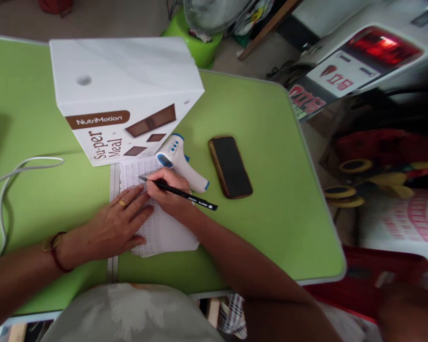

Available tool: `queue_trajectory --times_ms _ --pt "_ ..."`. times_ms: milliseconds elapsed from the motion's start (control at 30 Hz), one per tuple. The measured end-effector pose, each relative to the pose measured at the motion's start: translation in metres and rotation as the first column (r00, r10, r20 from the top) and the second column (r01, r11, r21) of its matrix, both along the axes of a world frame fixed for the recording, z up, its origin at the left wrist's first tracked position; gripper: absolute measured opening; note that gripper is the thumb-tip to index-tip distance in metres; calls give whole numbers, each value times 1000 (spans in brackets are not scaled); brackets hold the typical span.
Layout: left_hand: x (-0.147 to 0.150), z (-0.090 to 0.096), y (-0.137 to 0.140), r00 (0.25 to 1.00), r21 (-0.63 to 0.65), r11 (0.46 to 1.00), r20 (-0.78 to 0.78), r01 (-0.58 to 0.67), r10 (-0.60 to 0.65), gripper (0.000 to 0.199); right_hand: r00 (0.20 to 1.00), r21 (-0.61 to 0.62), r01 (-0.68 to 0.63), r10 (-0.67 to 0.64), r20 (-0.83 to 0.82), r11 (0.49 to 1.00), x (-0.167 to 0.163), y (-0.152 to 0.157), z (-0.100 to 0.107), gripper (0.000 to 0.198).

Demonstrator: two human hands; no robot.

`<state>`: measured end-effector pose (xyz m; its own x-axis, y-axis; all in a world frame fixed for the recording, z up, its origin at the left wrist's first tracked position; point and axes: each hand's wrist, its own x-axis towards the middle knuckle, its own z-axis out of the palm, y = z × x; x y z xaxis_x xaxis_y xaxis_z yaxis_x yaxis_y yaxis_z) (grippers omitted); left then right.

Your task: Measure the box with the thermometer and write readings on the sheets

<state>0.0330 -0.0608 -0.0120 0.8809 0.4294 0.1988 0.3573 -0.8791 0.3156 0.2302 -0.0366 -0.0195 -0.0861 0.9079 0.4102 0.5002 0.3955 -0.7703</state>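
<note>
A black pen [185,192] is pinched in my right hand [169,187], its tip touching a sheet of paper [171,235] covered on the left side with rows of small handwriting. My left hand [123,218] lies flat across the paper's left edge, fingers stretched out, a ring on one finger. Just beyond my right hand a white and blue infrared thermometer [180,161] lies partly over the paper. A white NutriMotion box [124,95] stands at the paper's far edge. To the right, a phone [230,166] in a brown case lies face up.
The green table [281,213] has a metal seam running under the paper's left side. A white cable [7,190] curls at the left. Beyond the far edge is a green stool [207,50]; a red tray [371,280] sits off the right corner.
</note>
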Motion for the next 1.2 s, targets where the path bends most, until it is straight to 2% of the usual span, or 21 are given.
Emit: queue_trajectory --times_ms 233,400,600,833,1000,1200 --pt "0 1 1 1000 -10 1000 -12 3 -3 67 998 -35 58 -58 6 998 1 0 0 6" --pt "0 1 1 1000 -11 1000 -5 1 -1 65 1000 -67 26 -26 5 997 1 0 0 7" --pt "0 2 1 1000 -2 1000 16 11 -11 68 999 -16 33 -34 -30 999 0 0 -2 8" --pt "0 1 1 1000 0 1000 12 9 -9 64 999 -59 41 -41 -1 997 0 0 -1 8" --pt "-1 2 2 1000 -4 1000 5 3 -3 65 1000 -30 24 -24 -1 999 1 0 1 9" --pt "-1 0 2 1000 -15 1000 -4 5 -5 63 998 -73 48 -50 -23 996 1 0 -1 7"
